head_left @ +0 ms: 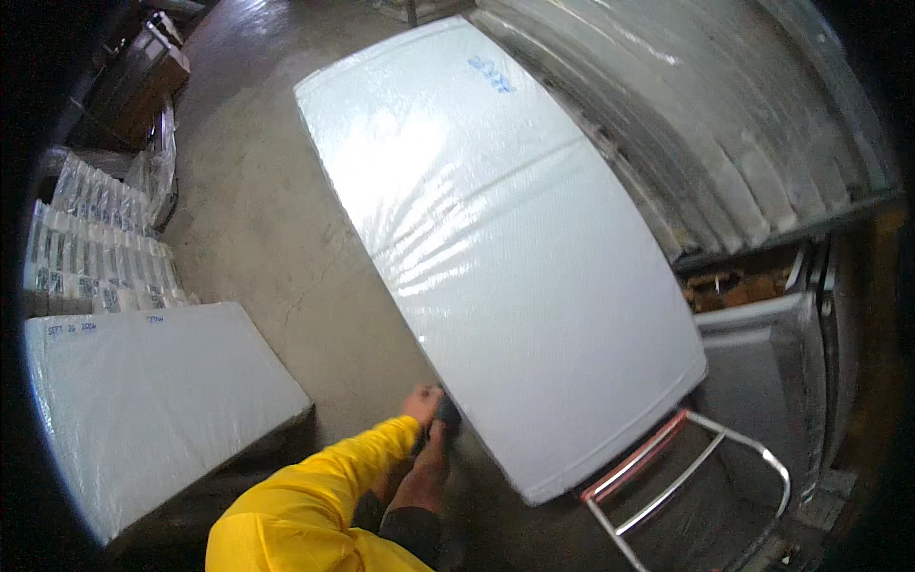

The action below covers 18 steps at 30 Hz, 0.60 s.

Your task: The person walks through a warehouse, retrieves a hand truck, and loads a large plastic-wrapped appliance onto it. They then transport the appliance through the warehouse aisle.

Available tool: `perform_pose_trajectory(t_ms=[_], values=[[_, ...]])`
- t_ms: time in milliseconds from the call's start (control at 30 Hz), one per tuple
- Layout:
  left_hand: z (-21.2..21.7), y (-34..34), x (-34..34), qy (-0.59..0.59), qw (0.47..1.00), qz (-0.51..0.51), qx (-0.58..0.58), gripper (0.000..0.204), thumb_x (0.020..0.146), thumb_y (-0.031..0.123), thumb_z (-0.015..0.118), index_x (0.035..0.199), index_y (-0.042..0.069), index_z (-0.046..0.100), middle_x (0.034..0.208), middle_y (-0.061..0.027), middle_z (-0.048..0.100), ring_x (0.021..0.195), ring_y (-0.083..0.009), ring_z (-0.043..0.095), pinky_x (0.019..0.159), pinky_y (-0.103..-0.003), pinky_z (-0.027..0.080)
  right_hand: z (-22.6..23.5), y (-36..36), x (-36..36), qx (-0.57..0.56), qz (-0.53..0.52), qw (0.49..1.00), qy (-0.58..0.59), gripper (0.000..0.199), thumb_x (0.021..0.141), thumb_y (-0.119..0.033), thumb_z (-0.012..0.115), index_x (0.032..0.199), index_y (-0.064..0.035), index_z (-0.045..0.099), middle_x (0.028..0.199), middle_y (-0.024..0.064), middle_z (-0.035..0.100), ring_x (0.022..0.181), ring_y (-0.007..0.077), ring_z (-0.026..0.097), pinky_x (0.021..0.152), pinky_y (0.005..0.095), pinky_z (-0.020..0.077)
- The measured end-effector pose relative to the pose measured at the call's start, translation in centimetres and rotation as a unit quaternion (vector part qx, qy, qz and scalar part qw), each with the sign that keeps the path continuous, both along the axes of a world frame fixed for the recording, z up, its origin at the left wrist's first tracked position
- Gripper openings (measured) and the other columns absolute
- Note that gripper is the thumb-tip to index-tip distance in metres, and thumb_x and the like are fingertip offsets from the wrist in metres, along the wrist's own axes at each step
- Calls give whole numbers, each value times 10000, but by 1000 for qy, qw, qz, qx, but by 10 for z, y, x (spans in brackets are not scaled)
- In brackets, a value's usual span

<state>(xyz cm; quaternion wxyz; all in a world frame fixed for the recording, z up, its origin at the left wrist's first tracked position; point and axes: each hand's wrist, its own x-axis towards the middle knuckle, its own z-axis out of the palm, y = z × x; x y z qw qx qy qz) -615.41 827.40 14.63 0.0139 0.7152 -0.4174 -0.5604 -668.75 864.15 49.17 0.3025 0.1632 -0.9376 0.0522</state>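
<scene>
A plastic-wrapped white panel (pixel 543 296) lay flat in the middle of the view, with the left hand (pixel 422 404) at its near left edge.

The clear film seemed to cover the panel's whole upper face, so that side looked finished; what remained could not be judged from this view. Blur hid whether the fingers gripped the edge or only lay beside it, and the right hand was out of view. A tubular metal frame (pixel 637 458) with a red bar jutted from the panel's near end, probably part of a cart beneath. Around it spread a scuffed concrete floor (pixel 257 191) in a dim storeroom: a second wrapped panel (pixel 162 400) and bundled white pieces (pixel 100 238) on the left, plastic-covered sheets (pixel 686 95) ranked along the right.
</scene>
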Motion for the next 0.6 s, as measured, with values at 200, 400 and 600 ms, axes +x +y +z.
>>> perform_pose_trajectory(t_ms=[200, 400, 600], values=[[-52, -210, 171, 32, 984, 175, -17, 673, 902, 558, 533, 1310, 24, 490, 1197, -162, 594, 1048, -279, 576, 908, -380, 447, -257, -240, 173, -178, 116, 919, -333, 101, 827, -19, 587, 924, 9, 584, 900, 110, 608, 859, 245, 597, 782, 352, 500], [-56, -369, 273, 82, 935, 341, -54, 904, 812, 716, 515, 1438, 87, 341, 1388, -156, 470, 1267, -321, 429, 1026, -492, 316, -359, -746, 344, -380, 291, 633, -609, 271, 882, -206, 631, 722, 3, 568, 639, 59, 569, 621, 125, 508, 578, 306, 433], [-74, -484, 254, 145, 912, 381, -38, 950, 801, 703, 544, 1480, 99, 265, 1512, -206, 282, 1388, -376, 279, 1102, -522, 235, -435, -902, 321, -110, 55, 888, -444, 442, 817, -293, 686, 1090, 33, 565, 1015, 223, 640, 947, 372, 620, 868, 439, 489]])
